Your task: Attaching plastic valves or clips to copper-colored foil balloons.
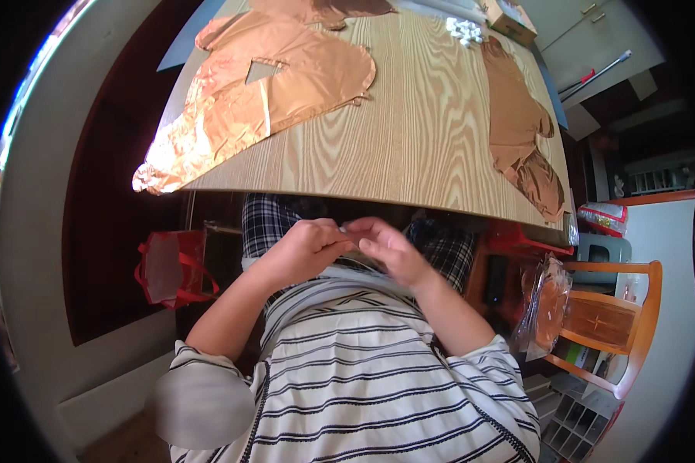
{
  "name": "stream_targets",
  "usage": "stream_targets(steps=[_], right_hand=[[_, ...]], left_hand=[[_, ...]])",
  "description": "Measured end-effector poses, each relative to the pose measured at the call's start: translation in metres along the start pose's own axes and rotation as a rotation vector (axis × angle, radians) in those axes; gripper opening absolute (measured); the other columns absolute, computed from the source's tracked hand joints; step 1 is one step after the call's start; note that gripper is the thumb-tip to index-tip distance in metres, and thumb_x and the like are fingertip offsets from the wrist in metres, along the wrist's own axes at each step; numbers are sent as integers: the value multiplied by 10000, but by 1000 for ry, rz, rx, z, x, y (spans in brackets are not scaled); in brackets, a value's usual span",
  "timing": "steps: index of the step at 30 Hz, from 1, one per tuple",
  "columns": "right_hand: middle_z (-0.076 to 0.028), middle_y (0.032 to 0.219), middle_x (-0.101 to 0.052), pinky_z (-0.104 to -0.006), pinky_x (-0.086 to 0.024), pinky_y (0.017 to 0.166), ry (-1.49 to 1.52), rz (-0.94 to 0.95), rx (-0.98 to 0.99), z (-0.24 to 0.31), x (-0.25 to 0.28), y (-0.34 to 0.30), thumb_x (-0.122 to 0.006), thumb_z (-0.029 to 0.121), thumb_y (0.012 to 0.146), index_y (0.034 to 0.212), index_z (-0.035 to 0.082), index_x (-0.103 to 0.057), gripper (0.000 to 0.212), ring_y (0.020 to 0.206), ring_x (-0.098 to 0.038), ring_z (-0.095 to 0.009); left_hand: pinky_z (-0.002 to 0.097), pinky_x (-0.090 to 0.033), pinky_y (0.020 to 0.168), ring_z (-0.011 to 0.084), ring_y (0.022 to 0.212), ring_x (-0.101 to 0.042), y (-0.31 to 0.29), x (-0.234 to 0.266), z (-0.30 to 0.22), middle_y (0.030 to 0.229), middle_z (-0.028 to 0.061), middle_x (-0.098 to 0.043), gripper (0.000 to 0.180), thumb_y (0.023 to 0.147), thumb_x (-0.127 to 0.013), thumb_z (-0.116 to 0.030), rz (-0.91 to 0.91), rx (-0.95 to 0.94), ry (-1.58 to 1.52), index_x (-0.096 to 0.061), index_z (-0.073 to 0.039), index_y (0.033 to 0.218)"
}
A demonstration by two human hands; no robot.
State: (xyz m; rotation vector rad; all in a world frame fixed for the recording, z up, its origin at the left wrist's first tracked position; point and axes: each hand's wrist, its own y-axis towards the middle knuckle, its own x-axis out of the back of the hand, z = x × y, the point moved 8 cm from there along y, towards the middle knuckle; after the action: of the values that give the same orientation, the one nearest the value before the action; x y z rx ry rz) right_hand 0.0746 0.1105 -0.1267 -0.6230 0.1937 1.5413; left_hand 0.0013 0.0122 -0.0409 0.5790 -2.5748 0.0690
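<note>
Just off the table's near edge, above my lap, my two hands meet. My left hand (pixel 316 241) is closed, its fingers curled in a pinch. My right hand (pixel 390 248) comes against it from the other side, thumb and fingers bent together. A tiny whitish thing (pixel 344 229) shows between the fingertips, too small to name. On the table beyond lies a large flat copper-coloured foil balloon (pixel 309 73), creased, with a cut-out in its middle. Another flat copper foil balloon (pixel 517 116) lies along the table's right side.
The wood-grain table (pixel 417 131) spans the view ahead. At its far right are a pile of small white pieces (pixel 465 31) and a cardboard box (pixel 510 19). A red-edged bag (pixel 170 266) stands at my left; a wooden chair (pixel 606 316) with clear plastic packaging (pixel 544 309) stands at my right.
</note>
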Motion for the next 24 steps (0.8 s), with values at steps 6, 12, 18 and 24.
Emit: stream_targets(steps=[6,12,18,24], right_hand=[[-40,863,-619,-252,-482,706,170,128,-52,-2,-50,9,-499,223,1008,1164,6,-560,274,756,-591,-103],[-30,764,-634,-237,-462,623,-596,50,89,31,-34,1,-526,175,990,924,9,-643,213,707,-578,-71],[-93,788,-628,-376,-460,734,-1028,95,570,65,-79,-36,-551,76,879,870,39,-618,77,753,-623,-259],[-58,768,-595,-388,-428,684,-1291,-22,759,155,-82,-48,-578,112,820,821,101,-586,13,680,-575,-257]], left_hand=[[350,-507,642,295,681,-632,-1,39,-26,780,147,-630,106,817,-648,-21,-113,1,47,-694,28,900],[246,-463,560,106,627,-582,-29,14,18,703,41,-628,120,872,-650,-81,158,356,-294,-724,9,841],[241,-443,587,120,617,-544,-14,26,20,709,14,-582,107,884,-593,-15,-348,310,-1391,-682,14,935],[307,-471,660,204,739,-587,-13,-6,-29,811,88,-614,155,816,-648,39,-58,-176,-296,-708,2,953]])
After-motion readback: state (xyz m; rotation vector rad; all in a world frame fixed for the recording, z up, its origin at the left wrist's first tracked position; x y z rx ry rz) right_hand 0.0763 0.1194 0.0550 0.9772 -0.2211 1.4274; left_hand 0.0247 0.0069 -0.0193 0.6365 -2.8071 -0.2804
